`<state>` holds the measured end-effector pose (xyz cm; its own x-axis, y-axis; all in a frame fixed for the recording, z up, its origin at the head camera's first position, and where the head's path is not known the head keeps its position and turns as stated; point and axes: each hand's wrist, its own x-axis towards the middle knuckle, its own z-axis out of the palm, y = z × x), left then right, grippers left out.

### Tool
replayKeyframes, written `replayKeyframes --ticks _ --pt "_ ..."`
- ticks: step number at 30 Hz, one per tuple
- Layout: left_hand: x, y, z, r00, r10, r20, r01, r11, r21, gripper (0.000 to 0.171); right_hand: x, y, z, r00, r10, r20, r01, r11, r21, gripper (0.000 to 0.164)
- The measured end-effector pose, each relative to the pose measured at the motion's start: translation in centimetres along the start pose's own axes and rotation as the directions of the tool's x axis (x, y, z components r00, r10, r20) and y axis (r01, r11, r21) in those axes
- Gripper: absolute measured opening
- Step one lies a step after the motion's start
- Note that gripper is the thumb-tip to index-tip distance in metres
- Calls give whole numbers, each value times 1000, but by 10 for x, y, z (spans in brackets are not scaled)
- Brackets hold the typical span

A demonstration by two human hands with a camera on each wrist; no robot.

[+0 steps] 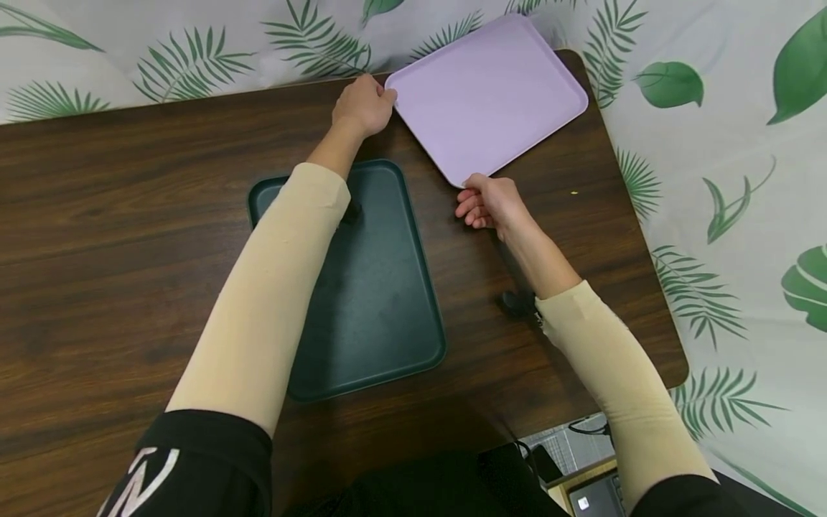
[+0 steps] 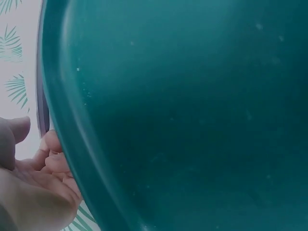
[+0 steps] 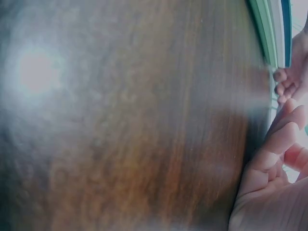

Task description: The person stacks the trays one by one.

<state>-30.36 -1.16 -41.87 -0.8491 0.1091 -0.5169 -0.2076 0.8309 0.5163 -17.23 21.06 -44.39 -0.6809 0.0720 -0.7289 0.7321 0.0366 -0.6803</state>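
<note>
A lilac rectangular tray [image 1: 491, 97] lies at the back right of the wooden table [image 1: 129, 237], its far side reaching past the table's back edge. My left hand [image 1: 364, 105] grips its left corner, thumb at the rim. At its near corner my right hand [image 1: 491, 203] pinches the rim, the other fingers loosely curled below. Under my left forearm lies a dark green tray [image 1: 381, 287], partly hidden by the sleeve. In the left wrist view this green tray [image 2: 192, 115] fills most of the picture, with the left hand [image 2: 41, 183] beyond its edge. Wood fills most of the right wrist view, beside the right hand [image 3: 274, 178].
A patterned leaf-print sheet [image 1: 711, 179] runs along the table's back and right side. A tiny yellow scrap [image 1: 573, 192] lies right of the lilac tray. Below the front edge are a black phone-like object [image 1: 545, 463] and a dark device [image 1: 591, 495].
</note>
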Motion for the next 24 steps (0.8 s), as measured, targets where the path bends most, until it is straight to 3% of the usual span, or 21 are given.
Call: replayKeyframes --ticks 6,12,18,24 --pt "-3 -3 -2 1000 -6 23 6 1000 5 50 -5 2 0 999 -44 4 44 999 16 26" --pt "-3 -7 -6 999 -11 51 11 1000 10 29 -12 8 -1 995 -98 15 98 994 45 25" --pt "-4 -13 -7 996 58 75 -61 997 38 22 -15 14 -4 987 -160 15 160 986 44 25" --pt "-6 -19 -6 991 118 64 -119 993 11 19 -18 20 -6 980 -198 18 197 979 59 26"
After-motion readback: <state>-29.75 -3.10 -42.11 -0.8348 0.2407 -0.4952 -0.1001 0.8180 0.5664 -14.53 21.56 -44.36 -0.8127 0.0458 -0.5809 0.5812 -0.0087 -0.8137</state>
